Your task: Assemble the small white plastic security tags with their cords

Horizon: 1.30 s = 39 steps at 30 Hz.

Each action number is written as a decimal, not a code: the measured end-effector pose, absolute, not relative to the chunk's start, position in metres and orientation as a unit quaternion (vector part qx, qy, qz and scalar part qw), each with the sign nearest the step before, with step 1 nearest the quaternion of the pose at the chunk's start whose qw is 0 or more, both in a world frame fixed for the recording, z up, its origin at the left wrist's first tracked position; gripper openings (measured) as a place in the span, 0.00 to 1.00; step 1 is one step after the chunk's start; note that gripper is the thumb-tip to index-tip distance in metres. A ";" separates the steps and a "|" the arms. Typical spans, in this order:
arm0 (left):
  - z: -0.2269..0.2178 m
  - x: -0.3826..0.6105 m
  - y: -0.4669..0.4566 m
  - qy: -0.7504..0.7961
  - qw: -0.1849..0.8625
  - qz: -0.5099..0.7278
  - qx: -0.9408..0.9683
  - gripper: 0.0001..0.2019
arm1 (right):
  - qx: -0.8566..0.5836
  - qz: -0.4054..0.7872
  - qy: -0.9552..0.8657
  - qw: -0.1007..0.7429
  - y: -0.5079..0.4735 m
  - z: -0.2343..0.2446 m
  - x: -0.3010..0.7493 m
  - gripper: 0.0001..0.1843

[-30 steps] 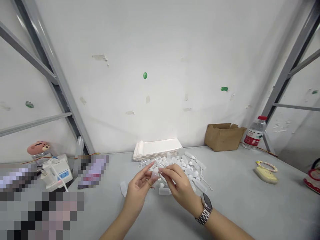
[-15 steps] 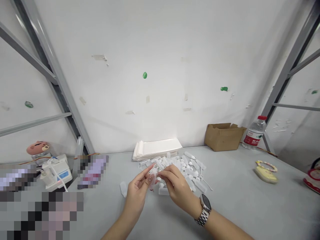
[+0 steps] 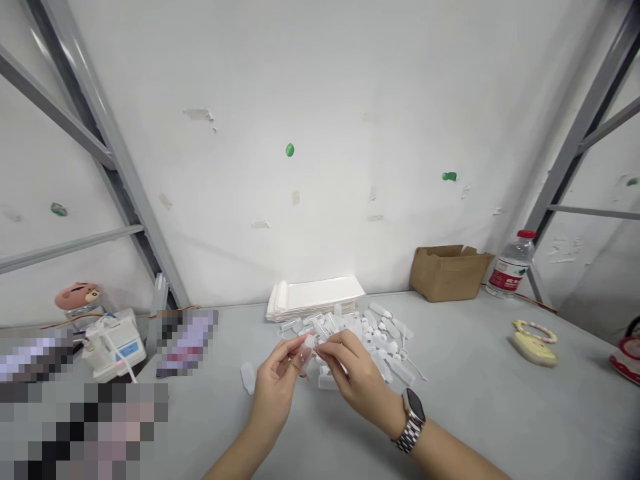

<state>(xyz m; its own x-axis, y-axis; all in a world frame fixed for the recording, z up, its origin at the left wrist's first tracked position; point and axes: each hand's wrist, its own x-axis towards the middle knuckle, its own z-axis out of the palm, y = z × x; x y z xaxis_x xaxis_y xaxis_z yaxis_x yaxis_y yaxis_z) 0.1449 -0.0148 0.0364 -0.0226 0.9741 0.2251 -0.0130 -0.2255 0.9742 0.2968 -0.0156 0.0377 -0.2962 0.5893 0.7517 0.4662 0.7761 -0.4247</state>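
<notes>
Fingertips (image 3: pixel 301 343) of both hands have closed in a little on one small translucent plastic piece (image 3: pixel 308 351), and from where I sit that is the main change: the piece rides slightly higher than it did half a second ago, tilted with its upper end leaning right. It is in the air between the hands, above the grey table (image 3: pixel 475 380) and just in front of the near edge of the heap. On the left hand (image 3: pixel 274 387), the thumb and first fingers are pressed together, pinching the piece low down. The right hand (image 3: pixel 357 377), with a metal-link wristwatch (image 3: pixel 413 420) on its wrist, comes in from the right with its fingers curled and close together. They reach the piece's upper end, but I cannot tell whether they grip it or only touch it. Beyond the hands lies a loose heap of white plastic parts (image 3: pixel 363 333), small tubes and caps among them, with a stack of white paper sleeves (image 3: pixel 315 298) at its far side. A rectangular translucent piece (image 3: pixel 327 381) lies just below the hands, and a lone plastic piece (image 3: pixel 247 378) sits off to the left. Far right, against the wall (image 3: pixel 320 133), stand a cardboard box (image 3: pixel 449 273) and a plastic water bottle (image 3: pixel 510 272).
</notes>
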 end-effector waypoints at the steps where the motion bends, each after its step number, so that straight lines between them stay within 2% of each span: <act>1: 0.037 0.145 -0.014 0.439 0.436 0.565 0.546 0.17 | -0.335 0.089 -0.794 0.500 -0.015 0.040 0.297 0.10; 5: 0.037 0.145 -0.014 0.432 0.438 0.571 0.543 0.16 | -0.352 0.176 -0.755 0.525 -0.015 0.047 0.297 0.06; 14: 0.036 0.147 -0.013 0.429 0.450 0.575 0.532 0.15 | -0.369 0.241 -0.715 0.542 -0.016 0.046 0.295 0.03; 19: 0.036 0.147 -0.012 0.416 0.488 0.564 0.520 0.19 | -0.367 0.235 -0.714 0.548 -0.015 0.046 0.295 0.04; 25: 0.035 0.148 -0.011 0.408 0.487 0.565 0.527 0.14 | -0.358 0.232 -0.719 0.549 -0.015 0.050 0.296 0.06; 31: 0.033 0.146 -0.011 0.415 0.431 0.584 0.549 0.13 | -0.369 0.261 -0.696 0.558 -0.015 0.050 0.297 0.05; 39: 0.034 0.148 -0.012 0.410 0.471 0.581 0.522 0.14 | -0.359 0.276 -0.696 0.558 -0.014 0.047 0.296 0.06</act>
